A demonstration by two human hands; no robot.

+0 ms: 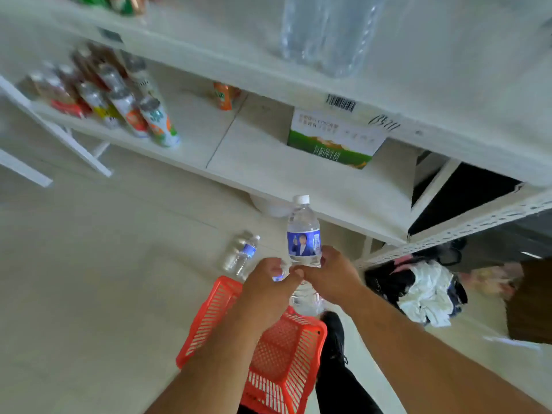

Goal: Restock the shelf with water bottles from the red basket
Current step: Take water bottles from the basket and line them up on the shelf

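A clear water bottle (303,231) with a white cap and blue label stands upright in front of me, held above the red basket (283,354). My right hand (334,276) grips its lower body from the right. My left hand (268,282) closes on what looks like another bottle with a blue label, mostly hidden by my fingers. The two hands touch at the thumbs. A third water bottle (242,255) lies on the floor just beyond the basket. The white lower shelf (268,162) runs across in front, and an upper shelf (418,85) carries large clear bottles (325,31).
Several drink bottles (119,97) stand at the left of the lower shelf, an orange bottle (224,95) at its back, a green-and-white carton (334,138) at its right. A pile of bags and cloth (418,288) lies on the floor to the right. My black shoe (334,333) is beside the basket.
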